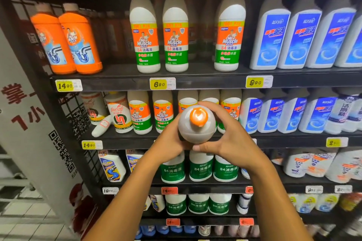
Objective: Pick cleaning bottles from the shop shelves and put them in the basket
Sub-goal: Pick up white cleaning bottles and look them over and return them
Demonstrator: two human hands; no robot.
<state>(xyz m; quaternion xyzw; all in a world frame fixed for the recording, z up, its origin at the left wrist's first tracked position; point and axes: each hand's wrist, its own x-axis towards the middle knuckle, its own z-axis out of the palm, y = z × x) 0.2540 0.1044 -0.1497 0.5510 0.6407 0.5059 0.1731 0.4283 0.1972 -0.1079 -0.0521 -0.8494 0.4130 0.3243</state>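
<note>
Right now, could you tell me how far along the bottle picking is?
One white bottle with an orange cap is off the shelf, gripped by the left hand and right hand. No basket is in view, so nothing shows as placed; carrying it there is what remains.

**Gaps and crowding on the shop shelves**

The top shelf has an open gap [201, 31] between the second tall white Mr Muscle bottle with orange cap [175, 31] and the third [230, 29]. To its right, the white bottles with blue labels [293, 39] stand touching. Between the orange drain-cleaner bottles [78, 41] and the first white bottle lies dim free room. On the shelf below, a fallen white bottle [101, 125] lies across the front edge.
</note>
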